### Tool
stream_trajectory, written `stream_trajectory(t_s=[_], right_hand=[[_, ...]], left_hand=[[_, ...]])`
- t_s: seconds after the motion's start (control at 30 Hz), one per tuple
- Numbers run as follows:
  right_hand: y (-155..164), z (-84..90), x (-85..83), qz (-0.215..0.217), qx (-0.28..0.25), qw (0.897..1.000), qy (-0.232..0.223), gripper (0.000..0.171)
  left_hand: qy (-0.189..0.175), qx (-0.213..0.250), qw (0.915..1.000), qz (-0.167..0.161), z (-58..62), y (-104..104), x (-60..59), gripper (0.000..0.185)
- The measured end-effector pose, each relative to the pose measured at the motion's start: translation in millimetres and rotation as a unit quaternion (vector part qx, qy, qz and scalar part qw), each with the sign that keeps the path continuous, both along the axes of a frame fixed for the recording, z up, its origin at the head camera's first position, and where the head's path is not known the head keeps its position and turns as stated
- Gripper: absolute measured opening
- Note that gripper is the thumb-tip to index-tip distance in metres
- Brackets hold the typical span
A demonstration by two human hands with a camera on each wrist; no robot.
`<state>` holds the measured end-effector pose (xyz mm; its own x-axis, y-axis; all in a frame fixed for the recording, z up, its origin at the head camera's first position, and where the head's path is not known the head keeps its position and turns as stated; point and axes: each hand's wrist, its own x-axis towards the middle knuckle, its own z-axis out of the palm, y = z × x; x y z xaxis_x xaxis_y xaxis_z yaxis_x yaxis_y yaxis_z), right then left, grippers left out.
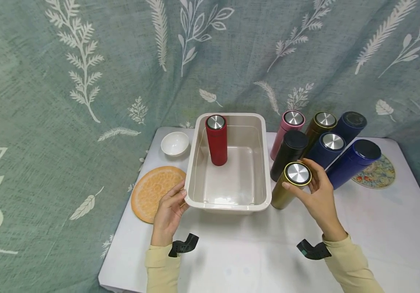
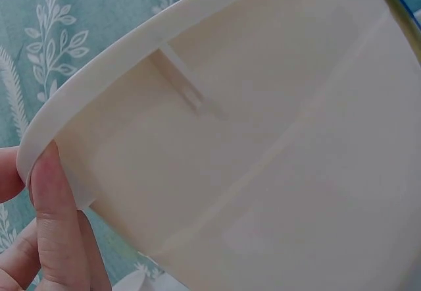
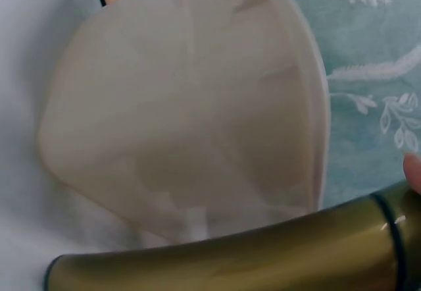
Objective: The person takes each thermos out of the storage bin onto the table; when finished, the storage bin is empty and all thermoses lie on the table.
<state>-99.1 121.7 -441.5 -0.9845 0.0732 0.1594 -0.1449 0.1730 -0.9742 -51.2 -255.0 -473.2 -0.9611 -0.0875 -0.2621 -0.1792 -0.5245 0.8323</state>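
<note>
My left hand [image 1: 169, 212] pinches the rim of a cream plastic tub [image 1: 228, 206] at its near left corner. In the left wrist view, fingers [image 2: 56, 218] lie on either side of that rim. A red thermos with a silver lid [image 1: 217, 142] stands inside the tub, toward its back left. Just outside the tub's near right corner, my right hand [image 1: 319, 194] grips a gold thermos [image 1: 284, 194] around its top, thumb near the silver lid. In the right wrist view, the gold thermos [image 3: 230, 264] crosses the bottom, with one fingertip at the right edge.
Right of the tub cluster a pink thermos [image 1: 281, 136], a black one [image 1: 287, 158], a brown one [image 1: 314, 130] and several blue ones [image 1: 353, 162]. A patterned round mat [image 1: 378, 173] lies beyond them. At left are a white bowl [image 1: 175, 143] and an orange-slice mat [image 1: 155, 189].
</note>
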Motion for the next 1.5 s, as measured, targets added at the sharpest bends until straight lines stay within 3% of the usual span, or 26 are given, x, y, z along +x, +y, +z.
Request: stream_trajectory(t_s=[0.13, 0.33, 0.53, 0.97, 1.27, 1.5], right_hand=[[-6.1, 9.3, 1.5, -0.022, -0.019, 0.999, 0.022, 0.078], [-12.9, 27.8, 5.5, -0.062, 0.009, 0.997, 0.039, 0.075], [-18.6, 50.5, 6.5, -0.070, 0.023, 0.995, 0.066, 0.074], [-54.4, 85.7, -4.9, 0.022, -0.061, 0.994, 0.091, 0.068], [-82.0, 88.3, -20.8, 0.078, -0.018, 0.995, 0.060, 0.061], [-104.4, 85.2, -41.2, 0.132, -0.015, 0.991, 0.031, 0.060]], left_hand=[[0.000, 0.004, 1.0000, 0.000, -0.1, -0.3, 0.2, 0.035], [-0.006, 0.012, 0.9999, 0.005, 0.0, -0.5, 0.9, 0.035], [-0.007, 0.009, 0.9999, 0.005, 0.9, 1.2, 0.0, 0.030], [-0.001, 0.016, 0.9998, 0.009, 0.0, 1.7, 0.0, 0.029], [0.001, 0.012, 0.9999, 0.007, 0.6, 0.9, 1.6, 0.031], [-0.005, 0.016, 0.9998, 0.010, 1.2, 0.8, 2.0, 0.032]])
